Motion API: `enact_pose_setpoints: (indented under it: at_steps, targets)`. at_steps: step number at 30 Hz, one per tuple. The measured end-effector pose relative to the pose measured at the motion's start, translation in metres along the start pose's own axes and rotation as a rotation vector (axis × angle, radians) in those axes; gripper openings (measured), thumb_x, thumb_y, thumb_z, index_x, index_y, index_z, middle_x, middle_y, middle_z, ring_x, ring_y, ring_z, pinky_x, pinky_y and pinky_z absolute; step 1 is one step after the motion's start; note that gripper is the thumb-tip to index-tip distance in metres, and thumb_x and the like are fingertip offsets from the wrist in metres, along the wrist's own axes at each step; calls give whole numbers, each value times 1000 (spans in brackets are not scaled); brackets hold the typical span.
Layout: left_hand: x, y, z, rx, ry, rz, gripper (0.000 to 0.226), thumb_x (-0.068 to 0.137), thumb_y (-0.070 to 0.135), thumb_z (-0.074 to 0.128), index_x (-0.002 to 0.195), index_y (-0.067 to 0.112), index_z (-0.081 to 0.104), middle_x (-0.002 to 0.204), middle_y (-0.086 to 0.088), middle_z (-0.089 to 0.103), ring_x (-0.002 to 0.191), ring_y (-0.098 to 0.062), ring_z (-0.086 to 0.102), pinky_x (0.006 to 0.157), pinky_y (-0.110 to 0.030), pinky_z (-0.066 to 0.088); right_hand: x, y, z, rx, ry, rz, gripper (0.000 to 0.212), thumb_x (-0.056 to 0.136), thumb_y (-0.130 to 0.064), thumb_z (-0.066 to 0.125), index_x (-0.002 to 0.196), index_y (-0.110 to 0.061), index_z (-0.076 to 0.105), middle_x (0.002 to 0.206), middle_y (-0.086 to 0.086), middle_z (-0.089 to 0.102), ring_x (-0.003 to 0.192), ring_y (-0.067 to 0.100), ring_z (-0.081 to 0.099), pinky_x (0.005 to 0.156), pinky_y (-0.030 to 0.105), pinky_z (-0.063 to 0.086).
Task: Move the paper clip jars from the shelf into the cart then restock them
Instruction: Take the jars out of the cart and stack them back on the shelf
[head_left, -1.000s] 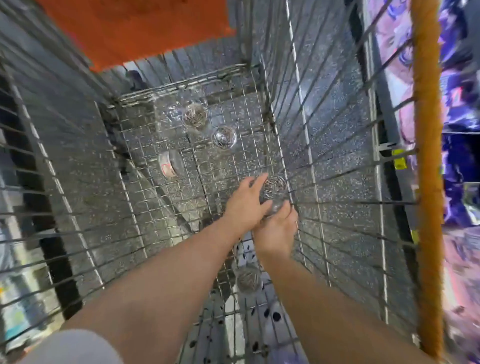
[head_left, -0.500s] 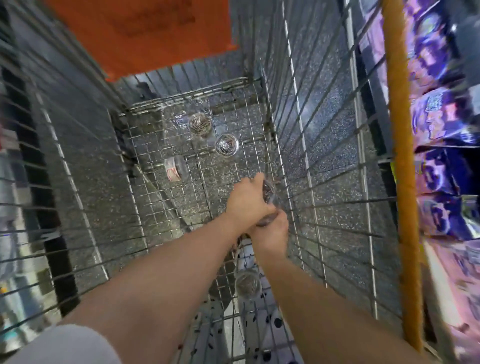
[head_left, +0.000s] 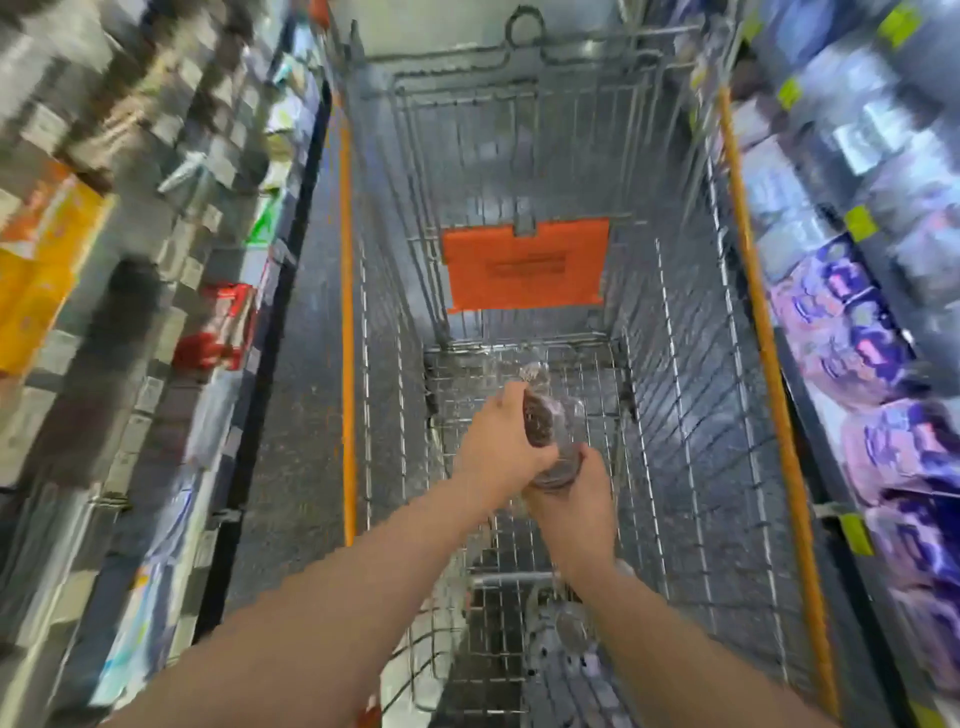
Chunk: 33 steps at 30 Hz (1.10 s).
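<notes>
Clear paper clip jar (head_left: 551, 439) above cart (head_left: 675, 415) floor, tilted, long axis away from me. Left hand (head_left: 503, 451) wraps side, right hand (head_left: 576, 501) cups base. Both grips closed on it.

The cart (head_left: 524, 525) is silver wire mesh with orange rails and an orange flap (head_left: 524, 270) at 12 o'clock. The clear jar (head_left: 550, 431) shows dark brownish contents. Purple-and-pink packs (head_left: 883, 395) fill the 3 o'clock shelf; the floor is speckled grey.
</notes>
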<state>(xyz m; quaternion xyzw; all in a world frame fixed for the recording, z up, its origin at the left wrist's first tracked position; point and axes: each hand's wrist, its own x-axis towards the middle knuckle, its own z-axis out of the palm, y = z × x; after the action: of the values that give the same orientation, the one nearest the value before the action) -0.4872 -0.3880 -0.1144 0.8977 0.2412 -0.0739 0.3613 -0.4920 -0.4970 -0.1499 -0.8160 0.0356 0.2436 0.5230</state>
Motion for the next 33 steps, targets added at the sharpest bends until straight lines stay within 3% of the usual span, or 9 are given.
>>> enact_pose_setpoints:
  at_steps: [3, 6, 10, 15, 19, 24, 27, 30, 33]
  targets:
    - [-45, 4, -58, -43, 99, 70, 58, 76, 31, 69, 123, 20, 37, 109, -8, 54, 96, -27, 55, 74, -28, 41, -42, -41, 2, -33, -38, -179, 30, 65, -33, 75, 85, -29, 53, 82, -3, 64, 67, 12, 62, 52, 28, 48]
    - [-103, 4, -124, -69, 243, 113, 61, 72, 35, 72, 123, 19, 41, 111, -6, 58, 102, -26, 57, 79, -29, 42, -95, -91, 10, -62, -42, -332, 34, 68, -28, 79, 85, -34, 50, 82, -9, 64, 66, 1, 60, 50, 14, 43]
    - [-187, -10, -213, -120, 407, 156, 66, 65, 45, 71, 118, 17, 43, 107, -9, 63, 100, -30, 59, 75, -32, 41, -167, -153, 41, -110, -71, -562, 43, 63, -27, 83, 90, -33, 51, 89, -10, 63, 82, 14, 61, 68, 30, 45]
    - [-287, -37, -312, -68, 662, 146, 63, 73, 41, 74, 120, 17, 39, 112, -2, 59, 102, -24, 57, 62, -21, 25, -264, -222, 98, -63, -166, -784, 47, 65, -29, 81, 99, -31, 48, 89, -9, 61, 85, 14, 60, 68, 27, 41]
    - [-358, -57, -381, -60, 820, 126, 62, 73, 40, 75, 119, 18, 40, 107, 1, 56, 96, -19, 55, 65, -21, 30, -331, -271, 145, -64, -324, -943, 47, 67, -37, 78, 101, -38, 46, 90, -13, 62, 82, 10, 60, 69, 27, 46]
    - [-436, -87, -449, -93, 1023, 68, 55, 74, 42, 72, 112, 27, 36, 93, 10, 50, 85, -15, 53, 67, -28, 38, -402, -326, 198, 11, -547, -1099, 46, 68, -39, 77, 99, -42, 43, 86, -22, 58, 77, -6, 55, 59, 11, 42]
    - [-475, -110, -484, -171, 1107, 47, 63, 70, 37, 76, 116, 40, 34, 98, 7, 60, 86, -16, 60, 70, -29, 49, -438, -354, 233, 33, -688, -1161, 48, 61, -46, 76, 97, -42, 46, 89, -20, 61, 81, -7, 57, 58, 10, 43]
    - [-513, -135, -515, -369, 1145, 86, 63, 65, 33, 76, 114, 53, 43, 104, 0, 66, 92, -19, 66, 84, -41, 54, -470, -380, 270, 24, -823, -1195, 39, 63, -43, 76, 92, -41, 49, 87, -18, 62, 78, -5, 58, 62, 15, 47]
    - [-547, -154, -543, -490, 1207, 100, 59, 73, 17, 74, 118, 46, 49, 108, -4, 66, 98, -20, 66, 86, -37, 55, -500, -407, 305, 4, -955, -1273, 42, 63, -43, 75, 99, -39, 51, 86, -18, 62, 79, -6, 57, 63, 17, 44]
